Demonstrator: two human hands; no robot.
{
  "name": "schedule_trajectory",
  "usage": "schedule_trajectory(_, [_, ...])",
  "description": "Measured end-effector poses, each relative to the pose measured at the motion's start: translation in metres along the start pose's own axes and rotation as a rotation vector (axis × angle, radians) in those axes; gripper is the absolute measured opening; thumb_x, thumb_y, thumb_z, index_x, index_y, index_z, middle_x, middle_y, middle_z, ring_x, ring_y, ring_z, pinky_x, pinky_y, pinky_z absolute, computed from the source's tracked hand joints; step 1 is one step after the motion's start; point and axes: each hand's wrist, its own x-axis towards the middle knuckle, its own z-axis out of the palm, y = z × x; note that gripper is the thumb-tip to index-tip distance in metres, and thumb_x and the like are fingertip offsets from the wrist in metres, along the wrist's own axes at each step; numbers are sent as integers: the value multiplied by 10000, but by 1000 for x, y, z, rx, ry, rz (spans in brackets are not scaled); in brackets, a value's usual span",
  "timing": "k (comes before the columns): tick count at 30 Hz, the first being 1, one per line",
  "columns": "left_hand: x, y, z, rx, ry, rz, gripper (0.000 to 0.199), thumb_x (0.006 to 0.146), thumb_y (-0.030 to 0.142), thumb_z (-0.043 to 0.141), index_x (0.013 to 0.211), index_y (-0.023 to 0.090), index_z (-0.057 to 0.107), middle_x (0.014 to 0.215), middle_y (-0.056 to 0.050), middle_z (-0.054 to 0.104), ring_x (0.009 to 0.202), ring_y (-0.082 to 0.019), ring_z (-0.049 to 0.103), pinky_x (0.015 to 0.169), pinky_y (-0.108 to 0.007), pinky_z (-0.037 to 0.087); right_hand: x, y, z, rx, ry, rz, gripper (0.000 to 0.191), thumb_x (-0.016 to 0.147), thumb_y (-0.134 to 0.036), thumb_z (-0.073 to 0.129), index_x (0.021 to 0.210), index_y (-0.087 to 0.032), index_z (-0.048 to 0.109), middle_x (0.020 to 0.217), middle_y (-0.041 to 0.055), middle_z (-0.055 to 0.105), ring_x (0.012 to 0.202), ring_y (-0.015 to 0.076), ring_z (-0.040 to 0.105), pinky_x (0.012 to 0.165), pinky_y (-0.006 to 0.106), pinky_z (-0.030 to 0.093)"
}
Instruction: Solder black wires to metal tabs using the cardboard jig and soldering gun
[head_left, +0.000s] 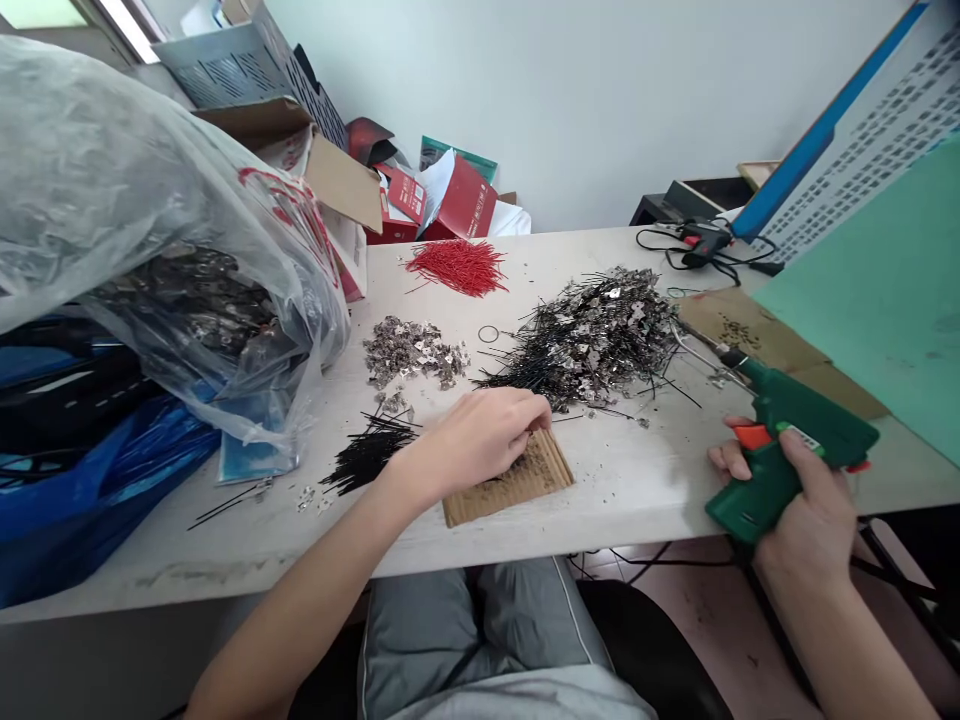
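Note:
My right hand point(814, 515) is wrapped round the handle of a green soldering gun point(832, 410) with an orange trigger. Its metal tip and a thin curved tube point left, toward a big heap of black wires with metal tabs point(611, 335). On the near side of the table, my left hand point(491, 430) rests over a small piece of corrugated cardboard point(536, 480). Those fingers are curled down and pressed together; whatever they pinch is hidden beneath them. Left of the cardboard lies a bundle of black wires point(366, 452), with a pile of loose metal tabs point(411, 352) behind it.
Red wires point(459, 266) lie at the back of the white table point(637, 500). A clear plastic bag point(285, 300) of metal parts bulges over the left side. A black corded tool point(705, 243) and flat cardboard point(780, 335) lie at right, beside a green panel point(877, 290).

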Motion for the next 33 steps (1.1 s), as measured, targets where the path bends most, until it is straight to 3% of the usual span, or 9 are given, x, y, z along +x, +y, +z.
schedule_trajectory(4, [3, 2, 11, 19, 50, 62, 296, 956, 22, 467, 1149, 174, 632, 1145, -58, 727, 1019, -200, 664, 907, -342, 497, 0, 0, 1, 4, -2, 1, 247, 846, -323, 717, 1048, -183, 708, 953, 88, 714, 520, 118, 463, 615, 367, 455])
schedule_trajectory(11, [3, 0, 14, 37, 20, 13, 220, 996, 109, 506, 1169, 169, 627, 1155, -74, 726, 1008, -210, 684, 846, -332, 522, 0, -2, 1, 12, 1, 3, 246, 819, -338, 740, 998, -173, 701, 934, 95, 712, 516, 118, 458, 608, 369, 446])
schedule_trajectory(19, [6, -1, 25, 66, 55, 16, 274, 998, 73, 470, 1206, 165, 623, 1152, -71, 733, 1035, -223, 692, 899, -371, 542, -1, -3, 3, 12, 1, 4, 211, 826, -332, 734, 983, -193, 704, 938, 78, 716, 512, 117, 460, 609, 367, 437])
schedule_trajectory(30, [4, 0, 23, 91, 91, 66, 321, 1029, 69, 431, 1289, 168, 591, 1196, -85, 712, 1069, -211, 673, 890, -351, 540, -1, -3, 4, 8, 23, 18, 251, 823, -354, 755, 1005, -189, 702, 976, 92, 714, 527, 112, 468, 634, 373, 466])
schedule_trajectory(33, [0, 5, 16, 121, 56, 3, 164, 1050, 198, 533, 1186, 170, 620, 1120, -65, 713, 988, -210, 678, 809, -326, 519, -1, -1, 2, 2, 31, 25, 265, 823, -371, 765, 994, -177, 708, 975, 100, 710, 534, 111, 467, 640, 375, 476])
